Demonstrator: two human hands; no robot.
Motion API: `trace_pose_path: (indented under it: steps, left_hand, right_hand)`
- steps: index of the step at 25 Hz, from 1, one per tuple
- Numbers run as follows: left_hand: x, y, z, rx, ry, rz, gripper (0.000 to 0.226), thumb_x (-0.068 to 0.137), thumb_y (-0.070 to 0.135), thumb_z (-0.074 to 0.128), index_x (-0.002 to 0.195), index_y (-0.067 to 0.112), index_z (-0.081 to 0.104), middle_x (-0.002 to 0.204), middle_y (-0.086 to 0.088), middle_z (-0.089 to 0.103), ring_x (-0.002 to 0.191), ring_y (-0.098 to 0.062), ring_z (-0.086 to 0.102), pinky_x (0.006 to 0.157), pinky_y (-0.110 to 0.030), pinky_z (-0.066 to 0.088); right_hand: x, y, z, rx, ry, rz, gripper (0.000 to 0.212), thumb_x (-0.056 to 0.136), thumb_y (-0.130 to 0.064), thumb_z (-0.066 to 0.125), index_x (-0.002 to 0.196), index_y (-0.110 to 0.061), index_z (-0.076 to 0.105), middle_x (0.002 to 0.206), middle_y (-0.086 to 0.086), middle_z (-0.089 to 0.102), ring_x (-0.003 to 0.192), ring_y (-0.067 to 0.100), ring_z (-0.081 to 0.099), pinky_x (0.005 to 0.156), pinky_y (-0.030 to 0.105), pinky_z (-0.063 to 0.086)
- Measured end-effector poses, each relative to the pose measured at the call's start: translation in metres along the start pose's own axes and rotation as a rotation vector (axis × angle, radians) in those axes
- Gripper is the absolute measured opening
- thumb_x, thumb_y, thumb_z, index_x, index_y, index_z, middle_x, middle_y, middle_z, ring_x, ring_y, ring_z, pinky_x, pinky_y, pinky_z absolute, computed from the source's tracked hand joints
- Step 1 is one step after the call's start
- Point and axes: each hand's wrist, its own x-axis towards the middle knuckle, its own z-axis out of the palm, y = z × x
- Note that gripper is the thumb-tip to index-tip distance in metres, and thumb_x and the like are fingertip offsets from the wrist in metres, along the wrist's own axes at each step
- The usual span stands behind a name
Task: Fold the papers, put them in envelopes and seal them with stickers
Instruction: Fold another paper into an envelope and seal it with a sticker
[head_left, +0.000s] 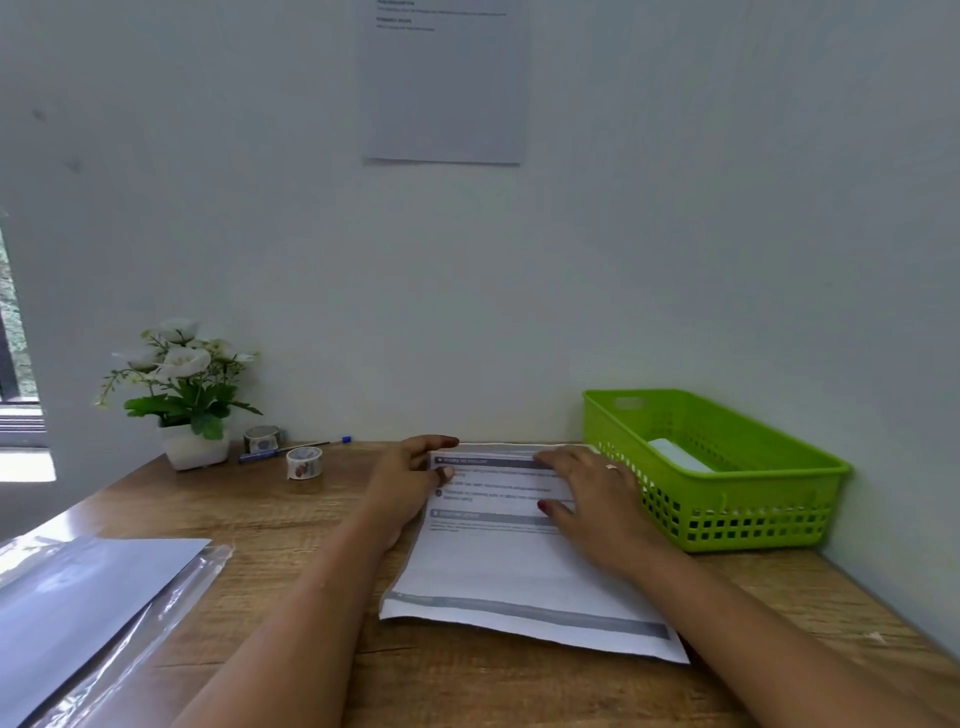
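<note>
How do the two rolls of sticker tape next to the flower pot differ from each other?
The rear tape roll looks darker and greyer, while the front tape roll is whiter. The rear tape roll sits behind the blue pen, close to the flower pot; the front tape roll sits in front of the pen, farther out on the desk. Both lie flat with the core opening upward and carry a printed pattern.

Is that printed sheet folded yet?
Spread, not folded: the white printed paper sheet lies flat on the wooden table, left hand and right hand at its far edge.
</note>
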Motion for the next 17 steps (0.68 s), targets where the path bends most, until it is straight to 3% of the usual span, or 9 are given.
trace_pose_path:
  steps: [3, 6, 10, 14, 17]
  left_hand:
    - [-0.003, 0.008, 0.008, -0.007, -0.045, 0.047, 0.027, 0.087, -0.007, 0.056, 0.091, 0.016, 0.067, 0.095, -0.005, 0.067, 0.083, -0.017, 0.065, 0.066, -0.022, 0.058]
    - [-0.003, 0.011, 0.008, 0.037, -0.052, 0.051, 0.026, 0.088, -0.005, 0.057, 0.083, 0.017, 0.069, 0.090, -0.003, 0.068, 0.083, -0.021, 0.065, 0.069, -0.025, 0.058]
    - [-0.006, 0.012, 0.009, 0.156, -0.073, 0.064, 0.014, 0.087, 0.006, 0.062, 0.087, 0.016, 0.071, 0.099, -0.006, 0.066, 0.084, -0.019, 0.065, 0.068, -0.023, 0.055]
    - [-0.012, 0.002, 0.008, 0.706, 0.178, 0.326, 0.013, 0.083, 0.026, 0.068, 0.096, 0.028, 0.073, 0.123, 0.000, 0.042, 0.115, -0.019, 0.039, 0.096, -0.028, 0.036]
    - [-0.017, -0.001, 0.010, 0.802, 0.254, 0.442, 0.016, 0.085, 0.032, 0.065, 0.098, 0.031, 0.073, 0.140, 0.001, 0.037, 0.128, -0.024, 0.031, 0.102, -0.038, 0.031]
  right_hand:
    - [0.002, 0.003, -0.005, -0.064, 0.174, -0.058, 0.044, 0.086, -0.026, 0.060, 0.130, -0.028, 0.051, 0.131, -0.005, 0.052, 0.124, 0.019, 0.046, 0.102, 0.036, 0.034]
    - [0.003, 0.004, -0.008, -0.090, 0.137, -0.044, 0.030, 0.088, -0.025, 0.056, 0.118, -0.030, 0.061, 0.119, -0.007, 0.064, 0.113, 0.017, 0.056, 0.099, 0.033, 0.035]
    - [0.007, 0.002, -0.003, -0.053, 0.205, -0.076, 0.019, 0.084, -0.017, 0.057, 0.094, -0.026, 0.071, 0.095, -0.004, 0.073, 0.092, 0.021, 0.066, 0.090, 0.035, 0.042]
    - [0.012, -0.003, 0.005, -0.060, 0.258, -0.145, 0.011, 0.081, -0.022, 0.059, 0.084, -0.024, 0.069, 0.083, -0.005, 0.072, 0.080, 0.020, 0.066, 0.082, 0.035, 0.044]
    - [0.014, -0.001, 0.009, -0.079, 0.311, -0.179, 0.010, 0.081, -0.027, 0.057, 0.082, -0.024, 0.067, 0.078, -0.005, 0.068, 0.074, 0.021, 0.064, 0.079, 0.035, 0.044]
